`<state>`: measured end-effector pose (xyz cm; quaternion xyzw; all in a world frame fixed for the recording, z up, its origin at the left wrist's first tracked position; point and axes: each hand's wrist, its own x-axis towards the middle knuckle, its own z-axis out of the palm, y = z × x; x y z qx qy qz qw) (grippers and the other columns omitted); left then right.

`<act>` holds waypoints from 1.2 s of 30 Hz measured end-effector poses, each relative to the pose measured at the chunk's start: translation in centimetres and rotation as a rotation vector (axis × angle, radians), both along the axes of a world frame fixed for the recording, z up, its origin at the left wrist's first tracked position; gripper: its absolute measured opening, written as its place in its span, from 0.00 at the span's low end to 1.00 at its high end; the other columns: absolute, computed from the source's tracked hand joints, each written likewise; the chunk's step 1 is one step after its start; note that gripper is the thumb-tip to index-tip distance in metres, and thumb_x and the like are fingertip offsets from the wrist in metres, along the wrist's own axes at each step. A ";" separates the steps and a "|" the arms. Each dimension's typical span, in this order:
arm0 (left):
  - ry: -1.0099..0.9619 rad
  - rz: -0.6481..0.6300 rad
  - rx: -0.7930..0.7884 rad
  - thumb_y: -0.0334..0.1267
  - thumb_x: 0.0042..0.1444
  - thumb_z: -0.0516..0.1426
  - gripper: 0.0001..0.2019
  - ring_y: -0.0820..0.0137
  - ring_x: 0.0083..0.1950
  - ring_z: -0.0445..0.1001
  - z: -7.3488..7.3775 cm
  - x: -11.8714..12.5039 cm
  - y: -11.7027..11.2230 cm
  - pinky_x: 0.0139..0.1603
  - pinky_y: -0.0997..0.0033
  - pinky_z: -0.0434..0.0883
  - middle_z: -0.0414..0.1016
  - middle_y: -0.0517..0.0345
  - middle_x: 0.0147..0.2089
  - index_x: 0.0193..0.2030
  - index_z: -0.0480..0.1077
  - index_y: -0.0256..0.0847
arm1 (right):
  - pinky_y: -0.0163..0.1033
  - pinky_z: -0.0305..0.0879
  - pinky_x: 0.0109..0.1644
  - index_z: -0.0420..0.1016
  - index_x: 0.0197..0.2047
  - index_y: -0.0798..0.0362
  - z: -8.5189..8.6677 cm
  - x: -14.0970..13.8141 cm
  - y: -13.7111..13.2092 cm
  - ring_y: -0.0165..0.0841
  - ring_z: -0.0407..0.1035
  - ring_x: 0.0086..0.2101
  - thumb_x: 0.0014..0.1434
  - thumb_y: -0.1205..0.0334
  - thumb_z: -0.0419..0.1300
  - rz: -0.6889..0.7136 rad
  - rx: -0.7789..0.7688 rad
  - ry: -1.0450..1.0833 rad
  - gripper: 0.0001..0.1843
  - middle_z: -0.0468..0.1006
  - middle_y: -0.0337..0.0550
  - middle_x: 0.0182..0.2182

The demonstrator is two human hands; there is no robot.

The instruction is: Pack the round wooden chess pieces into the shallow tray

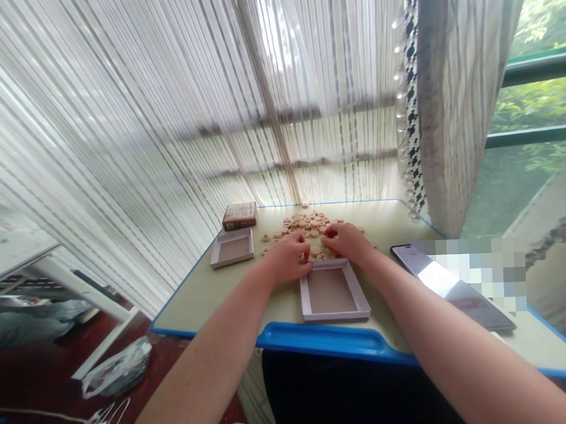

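Observation:
Several round wooden discs (306,225) lie in a loose heap on the pale table (206,289). My left hand (288,256) rests at the heap's near edge, fingers curled over discs just behind the far rim of an empty white box tray (306,296). My right hand (345,241) lies beside it, fingers bent down onto discs. What either hand grips is hidden under the fingers. A second white tray (231,248) lies to the left, with a brown printed box (239,215) behind it.
A dark phone (446,287) lies on the table at the right. The table has a blue rim with a blue groove (322,337) at the near edge. Striped curtains hang close behind. A plastic bag (116,368) lies on the floor at the left.

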<state>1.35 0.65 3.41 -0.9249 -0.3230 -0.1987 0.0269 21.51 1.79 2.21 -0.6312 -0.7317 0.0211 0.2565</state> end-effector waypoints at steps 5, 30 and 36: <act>-0.009 0.055 -0.070 0.43 0.49 0.54 0.09 0.71 0.36 0.69 -0.3 0.0 0.9 0.39 0.71 0.67 0.67 0.55 0.39 0.30 0.72 0.41 | 0.37 0.58 0.42 0.74 0.38 0.51 -0.2 0.1 -0.2 0.35 0.67 0.37 0.53 0.50 0.53 0.031 -0.019 -0.067 0.16 0.77 0.43 0.31; -0.014 0.061 -0.163 0.35 0.42 0.54 0.05 0.75 0.26 0.63 -0.3 -0.6 1.2 0.28 0.76 0.60 0.68 0.62 0.23 0.25 0.71 0.38 | 0.35 0.61 0.38 0.76 0.38 0.50 -0.3 1.3 0.1 0.34 0.69 0.36 0.53 0.56 0.52 -0.013 -0.053 -0.056 0.15 0.78 0.43 0.35; -0.039 0.051 -0.189 0.36 0.43 0.54 0.07 0.75 0.28 0.65 -0.7 -0.6 1.6 0.30 0.77 0.62 0.71 0.61 0.26 0.27 0.72 0.38 | 0.35 0.61 0.36 0.77 0.35 0.49 -0.3 1.2 0.1 0.34 0.69 0.34 0.49 0.51 0.55 -0.041 -0.064 -0.055 0.15 0.78 0.42 0.33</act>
